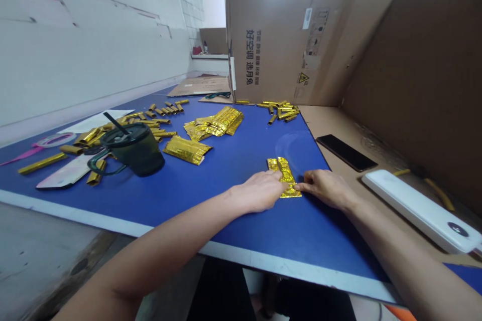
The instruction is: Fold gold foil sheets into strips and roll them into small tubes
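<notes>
A small sheet of gold foil paper (283, 171) lies flat on the blue table (233, 160), partly folded along its length. My left hand (259, 191) presses on its left near edge, fingers curled together on the foil. From the right, my right hand (327, 188) pinches the sheet's near right corner. Both hands rest on the table surface.
A dark cup with a straw (134, 148) stands at left among several rolled gold tubes (90, 136). Flat gold foil stacks (218, 123) lie mid-table; more tubes (281, 109) sit by a cardboard box (286, 42). A black phone (346, 152) and white device (417, 208) lie on cardboard at right.
</notes>
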A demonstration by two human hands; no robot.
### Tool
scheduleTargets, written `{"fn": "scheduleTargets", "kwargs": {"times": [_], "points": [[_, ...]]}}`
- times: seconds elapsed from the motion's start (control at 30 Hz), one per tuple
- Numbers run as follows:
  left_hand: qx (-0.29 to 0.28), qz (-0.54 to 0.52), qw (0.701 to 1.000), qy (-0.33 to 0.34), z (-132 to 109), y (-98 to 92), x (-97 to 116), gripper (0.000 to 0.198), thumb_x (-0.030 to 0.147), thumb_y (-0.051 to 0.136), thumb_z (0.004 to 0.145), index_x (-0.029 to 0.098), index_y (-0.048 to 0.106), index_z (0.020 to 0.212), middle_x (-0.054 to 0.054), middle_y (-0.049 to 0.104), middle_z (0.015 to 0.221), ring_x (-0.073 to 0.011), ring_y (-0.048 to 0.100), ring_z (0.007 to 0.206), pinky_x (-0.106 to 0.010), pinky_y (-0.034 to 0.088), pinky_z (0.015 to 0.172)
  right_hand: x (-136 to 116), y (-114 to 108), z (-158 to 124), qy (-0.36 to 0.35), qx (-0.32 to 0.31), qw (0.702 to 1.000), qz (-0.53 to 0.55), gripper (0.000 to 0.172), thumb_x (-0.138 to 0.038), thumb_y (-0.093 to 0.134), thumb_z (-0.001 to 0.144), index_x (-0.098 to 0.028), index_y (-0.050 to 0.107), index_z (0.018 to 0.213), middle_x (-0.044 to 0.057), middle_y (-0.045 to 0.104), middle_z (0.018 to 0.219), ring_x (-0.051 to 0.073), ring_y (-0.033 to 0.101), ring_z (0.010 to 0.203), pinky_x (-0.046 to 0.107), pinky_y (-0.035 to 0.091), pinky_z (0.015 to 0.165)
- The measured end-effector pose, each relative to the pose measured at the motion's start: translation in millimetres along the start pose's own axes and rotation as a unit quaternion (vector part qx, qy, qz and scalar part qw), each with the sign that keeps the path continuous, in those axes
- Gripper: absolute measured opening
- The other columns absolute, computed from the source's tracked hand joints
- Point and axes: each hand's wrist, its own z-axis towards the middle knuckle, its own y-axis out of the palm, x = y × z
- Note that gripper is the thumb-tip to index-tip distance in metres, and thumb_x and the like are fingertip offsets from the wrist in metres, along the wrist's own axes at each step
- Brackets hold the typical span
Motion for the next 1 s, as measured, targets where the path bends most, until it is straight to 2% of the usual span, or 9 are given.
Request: {"fn": "scheduleTargets", "kwargs": {"times": [0.23,0.3,0.4,0.5,0.67,0.87,1.0], "points": [[0.002,0.002,1.000,-0.004,0,1.5,2,0.034,0.009,0.039,0.072,0.017,0.052,0.103,-0.007,0.053,0.089,-0.0181,0.051,0.085,-0.027,0.040,0.070,-7,0,-4,0.005,0.023,1.000,0.002,0.031,-0.049,0.040,0.077,-0.023,0.055,0.067,0.001,0.060,0.062,0.017,0.055,0.061,0.024,0.028,0.046],[0.009,0.002,1.000,-0.004,0,2.6,1,0.031,0.011,0.039,0.074,0.017,0.051,0.102,-0.007,0.053,0.089,-0.0180,0.051,0.084,-0.027,0.040,0.070,-11,-4,-7,-0.036,0.032,0.998,0.037,0.025,-0.043,0.043,0.078,-0.023,0.056,0.072,0.000,0.060,0.067,0.016,0.055,0.064,0.024,0.032,0.051],[0.011,-0.001,1.000,-0.002,0,2.9,0,0.026,0.015,0.038,0.077,0.017,0.052,0.098,-0.007,0.053,0.088,-0.0187,0.051,0.084,-0.028,0.041,0.070,-17,-10,-11,-0.133,0.012,0.987,0.087,0.018,-0.038,0.048,0.076,-0.023,0.059,0.078,0.001,0.059,0.077,0.016,0.054,0.073,0.025,0.038,0.062],[0.005,-0.001,1.000,-0.003,0,2.0,0,0.026,0.014,0.038,0.077,0.016,0.052,0.098,-0.008,0.053,0.089,-0.0194,0.051,0.083,-0.029,0.041,0.069,-19,-13,-13,-0.168,-0.006,0.982,0.086,0.014,-0.032,0.052,0.074,-0.024,0.061,0.081,0.002,0.056,0.080,0.017,0.052,0.080,0.027,0.039,0.069],[0.000,0.011,1.000,-0.006,1,1.1,4,0.027,0.011,0.039,0.075,0.015,0.052,0.099,-0.008,0.054,0.088,-0.0200,0.051,0.083,-0.029,0.041,0.068,-19,-11,-13,-0.178,0.005,0.981,0.072,0.017,-0.027,0.049,0.076,-0.027,0.063,0.086,0.003,0.056,0.080,0.018,0.052,0.081,0.028,0.040,0.071],[0.015,0.046,0.999,-0.022,0,3.7,13,0.026,0.014,0.033,0.081,0.012,0.051,0.100,-0.010,0.052,0.096,-0.0200,0.049,0.086,-0.029,0.038,0.066,-22,-11,-16,-0.202,0.019,0.977,0.065,0.021,-0.026,0.046,0.078,-0.028,0.066,0.085,0.004,0.058,0.086,0.018,0.052,0.084,0.030,0.041,0.074],[0.030,0.075,0.997,-0.010,-1,3.8,17,0.023,0.014,0.034,0.081,0.012,0.054,0.092,-0.010,0.054,0.095,-0.0207,0.047,0.087,-0.032,0.035,0.070,-24,-14,-17,-0.217,0.014,0.974,0.059,0.022,-0.023,0.045,0.078,-0.027,0.065,0.086,0.004,0.059,0.091,0.018,0.053,0.086,0.030,0.041,0.075]]}}
